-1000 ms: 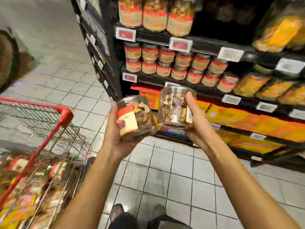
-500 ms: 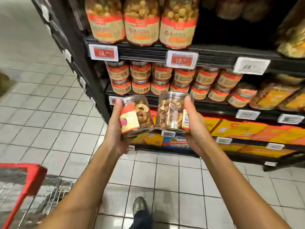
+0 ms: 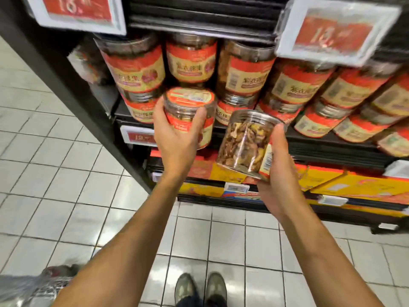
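Note:
My left hand (image 3: 177,138) grips a clear jar with a red and cream label (image 3: 190,107), held upright just in front of the jars stacked on the shelf. My right hand (image 3: 278,173) holds a second clear jar of nuts (image 3: 243,140), tilted, its label turned toward my palm. The two jars sit side by side, a little apart, at the level of the shelf edge.
A black shelf (image 3: 332,149) carries two layers of the same red-labelled jars (image 3: 243,76). Red price tags (image 3: 332,34) hang from the shelf above. Yellow and red boxes (image 3: 354,185) fill the shelf below. White floor tiles and my shoes (image 3: 199,289) lie beneath; a cart corner (image 3: 33,284) is at lower left.
I have stepped closer to the shelf. Both hands rose and moved forward with their jars; the left jar turned upright near the stacked jars. The cart slid almost out of view.

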